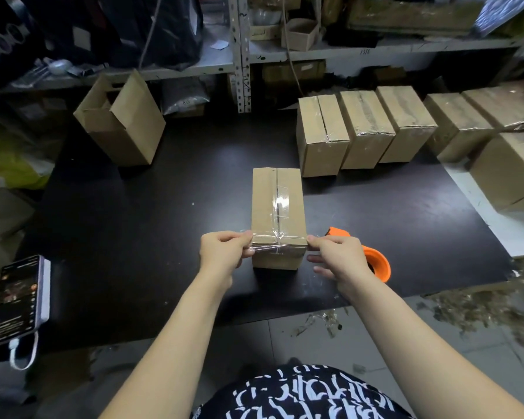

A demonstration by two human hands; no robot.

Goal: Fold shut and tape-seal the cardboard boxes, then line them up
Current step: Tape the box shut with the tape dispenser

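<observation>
Across the dark table (164, 207), which fills most of the view below the shelving (239, 55), the work looks sorted by stage. At far right stand the sealed boxes (366, 128). I count six: five side by side in a back row, and one in front of that row at the table's right edge, presumably parked there as finished and lined up. At far left, well apart from them, one open box (121, 122) stands with its flaps up, likely the next to be closed. One more box (277, 213) sits at the centre near the front edge, flaps folded shut and clear tape along its top seam, which makes eight boxes in sight. It is set end-on to the person, probably so both hands reach its near end.

One phone (15, 297) rests at the table's left front corner, out of the way. One orange tape dispenser (375, 261) lies just behind the right hand (336, 252), within easy reach. That hand and the left hand (224, 249) flank the box's near end. Each pinches, between thumb and fingers, one end of a single strip of clear tape (270, 245) stretched across the near top edge, seemingly to keep it taut while it goes over the corner.
</observation>
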